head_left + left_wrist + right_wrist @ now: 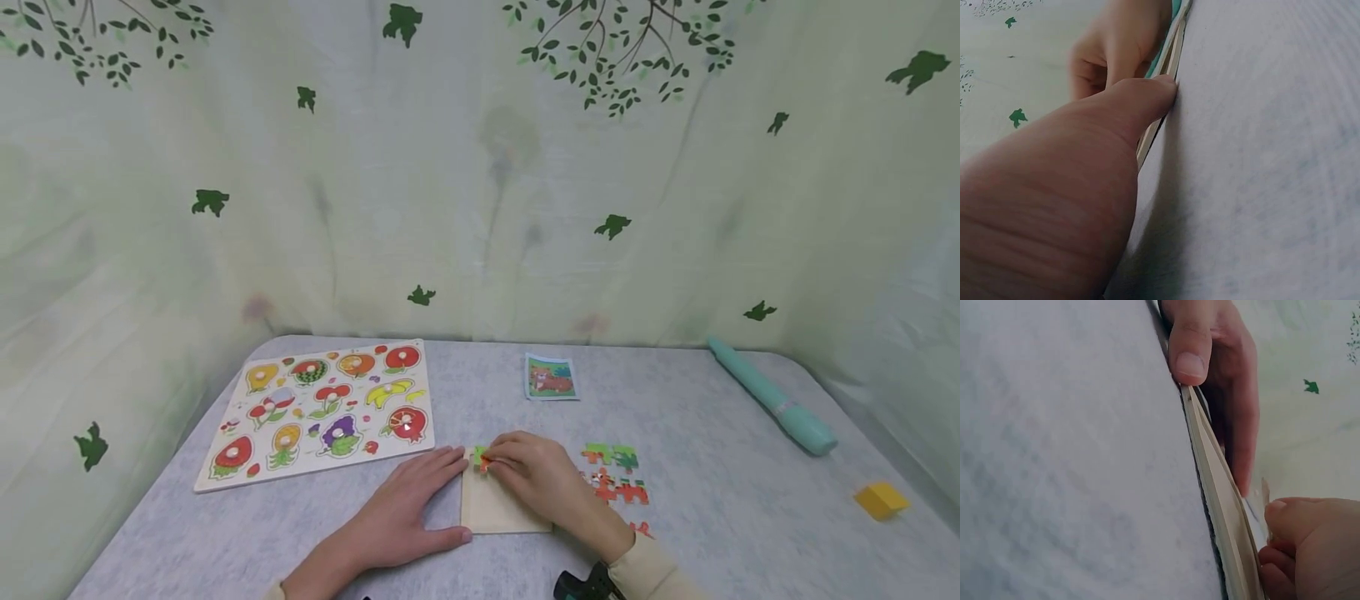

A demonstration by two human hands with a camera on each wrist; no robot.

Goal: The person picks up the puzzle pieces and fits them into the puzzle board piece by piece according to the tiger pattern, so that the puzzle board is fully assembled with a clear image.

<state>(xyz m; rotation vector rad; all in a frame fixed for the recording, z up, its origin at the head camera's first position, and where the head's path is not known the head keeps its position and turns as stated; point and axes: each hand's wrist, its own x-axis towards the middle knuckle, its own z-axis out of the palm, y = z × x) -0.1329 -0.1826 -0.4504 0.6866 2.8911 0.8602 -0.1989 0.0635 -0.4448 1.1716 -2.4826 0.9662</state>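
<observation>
In the head view a plain wooden puzzle board (497,510) lies flat before the person. The left hand (401,510) rests at its left edge, fingers extended, thumb against the near left corner. Over the board's far left corner, the right hand (542,477) pinches a small green and orange jigsaw piece (481,454) between thumb and fingers. That piece's thin edge (1265,490) stands up from the fingertips in the right wrist view. Several loose orange and green jigsaw pieces (628,492) lie right of the board, partly hidden by the right forearm.
A fruit peg puzzle (322,412) lies at the left back. Behind the board is a small picture card (551,377) with a brown animal. Toward the right are a teal wand-like object (772,400) and a yellow block (881,501). A printed curtain (465,167) surrounds the table.
</observation>
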